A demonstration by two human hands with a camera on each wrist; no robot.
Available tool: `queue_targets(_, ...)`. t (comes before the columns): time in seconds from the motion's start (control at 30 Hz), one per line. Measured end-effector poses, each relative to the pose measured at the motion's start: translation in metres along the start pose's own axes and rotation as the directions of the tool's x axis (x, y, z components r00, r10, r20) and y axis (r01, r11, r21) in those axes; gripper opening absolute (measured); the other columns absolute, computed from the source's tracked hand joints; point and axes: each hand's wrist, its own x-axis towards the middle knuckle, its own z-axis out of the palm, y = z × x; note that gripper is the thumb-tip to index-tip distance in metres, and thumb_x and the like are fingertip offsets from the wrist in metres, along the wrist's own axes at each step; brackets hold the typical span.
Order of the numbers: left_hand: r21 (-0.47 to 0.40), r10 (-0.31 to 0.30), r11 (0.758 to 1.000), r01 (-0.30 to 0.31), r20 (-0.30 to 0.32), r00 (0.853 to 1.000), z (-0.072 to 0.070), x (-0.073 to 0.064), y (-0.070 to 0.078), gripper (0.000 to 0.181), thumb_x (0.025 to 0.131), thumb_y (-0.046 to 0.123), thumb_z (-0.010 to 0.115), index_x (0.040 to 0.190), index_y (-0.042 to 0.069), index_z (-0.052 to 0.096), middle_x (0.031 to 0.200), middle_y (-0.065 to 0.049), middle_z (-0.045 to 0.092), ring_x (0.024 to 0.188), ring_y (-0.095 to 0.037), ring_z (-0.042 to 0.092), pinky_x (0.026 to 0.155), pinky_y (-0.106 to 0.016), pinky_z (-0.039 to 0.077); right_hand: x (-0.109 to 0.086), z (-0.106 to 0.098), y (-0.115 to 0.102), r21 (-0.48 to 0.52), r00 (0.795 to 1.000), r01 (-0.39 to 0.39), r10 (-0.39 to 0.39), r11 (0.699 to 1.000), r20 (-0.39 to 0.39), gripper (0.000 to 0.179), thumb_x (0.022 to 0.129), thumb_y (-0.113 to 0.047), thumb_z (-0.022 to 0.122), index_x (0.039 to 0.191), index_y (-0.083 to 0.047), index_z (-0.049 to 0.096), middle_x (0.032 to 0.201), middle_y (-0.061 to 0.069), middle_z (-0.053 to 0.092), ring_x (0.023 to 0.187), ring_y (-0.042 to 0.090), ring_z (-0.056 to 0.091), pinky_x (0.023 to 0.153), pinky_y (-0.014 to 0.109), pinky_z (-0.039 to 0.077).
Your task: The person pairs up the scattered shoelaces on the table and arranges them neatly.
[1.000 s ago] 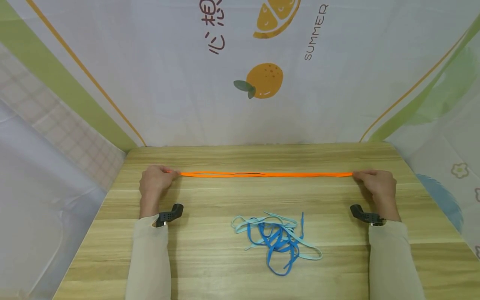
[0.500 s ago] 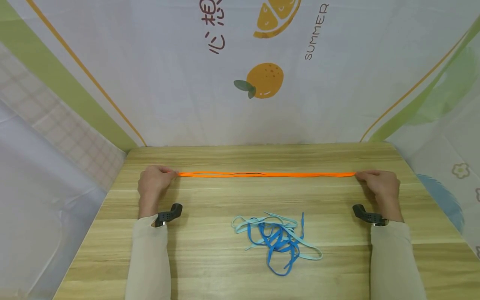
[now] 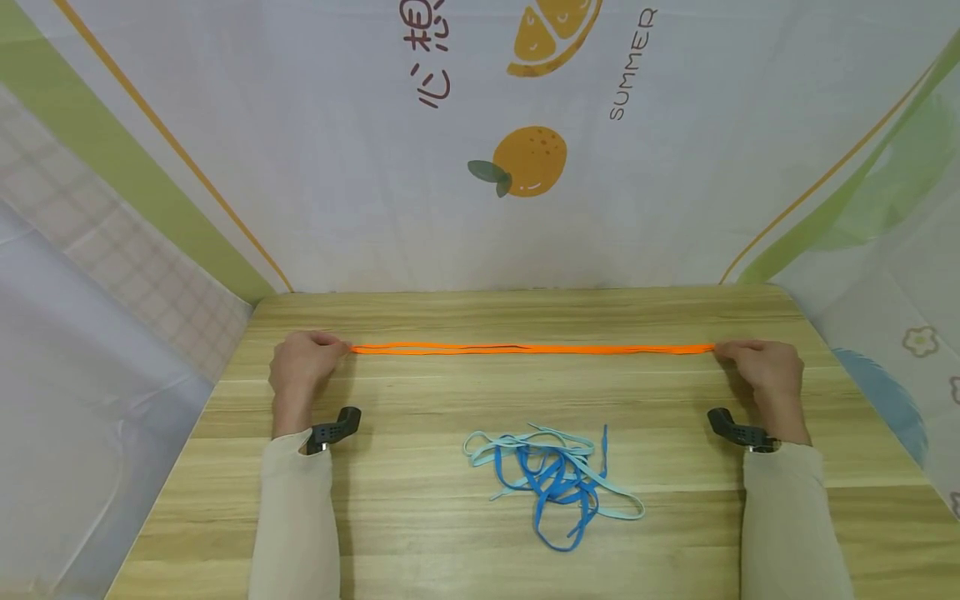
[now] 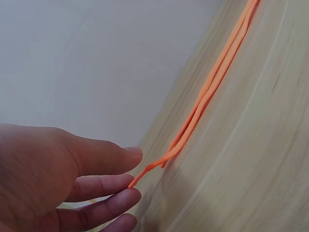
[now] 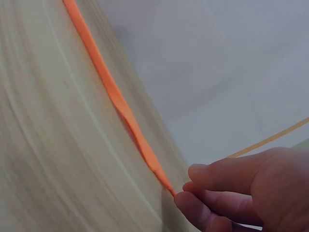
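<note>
An orange shoelace runs doubled and nearly straight across the back of the table, between both hands. At its left end my left hand holds the lace tip at the index and middle fingertips; the thumb sits a little apart from it in the left wrist view. There the two strands lie side by side, one end raised to the fingers. My right hand pinches the right end at its fingertips. In the right wrist view the lace narrows and twists toward those fingertips, which hide its very end.
In front of the orange lace lies a loose tangle of a blue shoelace and a light-blue shoelace on the wooden table. White printed cloth hangs behind and at both sides.
Both hands have moved slightly outward, the left to the left and the right to the right. More orange lace shows between them. The blue tangle has stayed put.
</note>
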Motion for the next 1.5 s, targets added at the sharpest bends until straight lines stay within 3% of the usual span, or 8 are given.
queue_targets(0.27, 0.005, 0.002, 1.000, -0.002, -0.013, 1.000, -0.006, -0.001, -0.001, 0.043, 0.102, 0.040, 0.074, 0.124, 0.004, 0.082, 0.122, -0.018, 0.076, 0.085, -0.029, 0.064, 0.064, -0.037, 0.046, -0.001, -0.004, -0.005, -0.003, 1.000, 0.018, -0.018, 1.000, -0.021, 0.054, 0.101, -0.039, 0.076, 0.131, 0.005, 0.076, 0.156, 0.030, 0.056, 0.139, 0.043, 0.051, 0.085, 0.032, 0.043)
queue_targets(0.37, 0.011, 0.007, 1.000, -0.007, -0.015, 1.000, -0.011, -0.002, 0.001, 0.045, 0.104, 0.041, 0.071, 0.125, 0.003, 0.080, 0.128, -0.021, 0.074, 0.095, -0.036, 0.067, 0.067, -0.039, 0.048, -0.003, -0.006, -0.008, 0.037, 1.000, 0.029, -0.030, 0.999, 0.002, 0.051, 0.102, -0.039, 0.076, 0.128, 0.005, 0.078, 0.157, 0.028, 0.055, 0.146, 0.044, 0.047, 0.105, 0.042, 0.046)
queue_targets(0.5, 0.024, 0.034, 0.999, -0.034, -0.028, 0.999, -0.019, -0.004, 0.008, 0.046, 0.104, 0.043, 0.069, 0.128, 0.005, 0.080, 0.134, -0.022, 0.073, 0.111, -0.043, 0.068, 0.074, -0.043, 0.051, -0.007, -0.011, -0.015, 0.076, 0.997, 0.051, -0.056, 0.996, 0.060, 0.055, 0.105, -0.041, 0.072, 0.132, 0.008, 0.075, 0.165, 0.029, 0.046, 0.152, 0.050, 0.038, 0.122, 0.064, 0.033)
queue_targets(0.77, 0.003, 0.136, 0.991, -0.137, -0.073, 0.988, -0.038, -0.023, 0.039, 0.045, 0.106, 0.043, 0.067, 0.129, 0.007, 0.081, 0.132, -0.019, 0.075, 0.118, -0.041, 0.068, 0.093, -0.055, 0.052, -0.016, -0.017, -0.035, 0.001, 0.986, 0.139, -0.138, 0.990, 0.095, 0.067, 0.105, -0.050, 0.071, 0.141, 0.006, 0.069, 0.153, 0.028, 0.054, 0.116, 0.034, 0.057, 0.098, 0.053, 0.047)
queue_targets(0.97, -0.012, 0.237, 0.971, -0.241, -0.133, 0.962, -0.049, -0.043, 0.059, 0.038, 0.106, 0.039, 0.070, 0.126, 0.008, 0.082, 0.122, -0.017, 0.078, 0.112, -0.038, 0.070, 0.094, -0.053, 0.052, -0.032, -0.019, -0.054, -0.044, 0.967, 0.224, -0.216, 0.974, 0.132, 0.069, 0.107, -0.051, 0.067, 0.144, 0.008, 0.065, 0.158, 0.031, 0.050, 0.127, 0.045, 0.054, 0.100, 0.059, 0.046)
queue_targets(1.17, -0.025, 0.365, 0.927, -0.373, -0.154, 0.918, -0.048, -0.065, 0.081, 0.029, 0.104, 0.033, 0.076, 0.116, 0.008, 0.085, 0.107, -0.014, 0.081, 0.100, -0.033, 0.074, 0.084, -0.044, 0.052, -0.053, -0.017, -0.077, -0.073, 0.936, 0.317, -0.300, 0.946, 0.182, 0.064, 0.109, -0.048, 0.066, 0.142, 0.007, 0.067, 0.157, 0.033, 0.051, 0.139, 0.055, 0.048, 0.106, 0.068, 0.042)
queue_targets(1.4, -0.042, 0.468, 0.881, -0.471, -0.067, 0.881, -0.034, -0.088, 0.106, 0.021, 0.103, 0.028, 0.077, 0.111, 0.011, 0.086, 0.104, -0.009, 0.082, 0.098, -0.030, 0.075, 0.081, -0.045, 0.053, -0.073, -0.002, -0.099, -0.125, 0.860, 0.496, -0.466, 0.859, 0.209, 0.045, 0.107, -0.039, 0.073, 0.126, 0.002, 0.079, 0.131, 0.026, 0.072, 0.107, 0.038, 0.063, 0.081, 0.044, 0.051)
queue_targets(1.5, -0.046, 0.527, 0.849, -0.527, -0.007, 0.850, -0.023, -0.096, 0.117, 0.016, 0.101, 0.024, 0.080, 0.107, 0.011, 0.086, 0.101, -0.005, 0.082, 0.097, -0.029, 0.075, 0.081, -0.045, 0.054, -0.081, 0.005, -0.106, -0.129, 0.827, 0.549, -0.514, 0.826, 0.228, 0.037, 0.106, -0.034, 0.077, 0.120, 0.000, 0.082, 0.123, 0.022, 0.076, 0.093, 0.030, 0.062, 0.071, 0.037, 0.051)
